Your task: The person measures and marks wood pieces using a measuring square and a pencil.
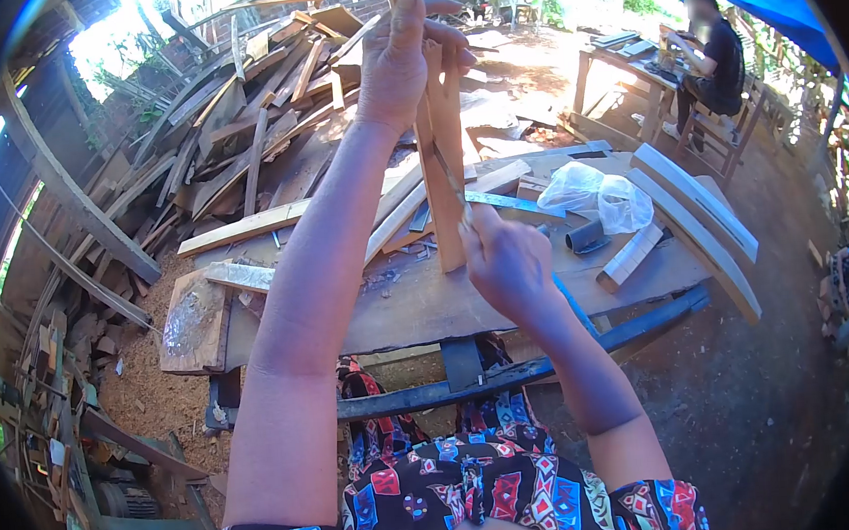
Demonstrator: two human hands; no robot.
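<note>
Raised at the top centre, my left hand (399, 65) is closed round the upper part of a long wooden piece (450, 229), which stands upright with its lower end at the workbench (398, 311). My right hand (506, 259) is closed in front of the bench, just right of the wooden piece. From its fingers a thin tool (450, 173) slants up against the wood; its exact kind is hard to tell. Beside my right hand lie a dark short tube (586, 238) and a clear plastic bag (597, 197).
A large pile of scrap wood (266, 109) fills the back left. Long boards (692, 212) lie on the bench's right side, and a wooden block (195, 320) on its left end. Another person (715, 58) sits at a table (627, 66) at the back right.
</note>
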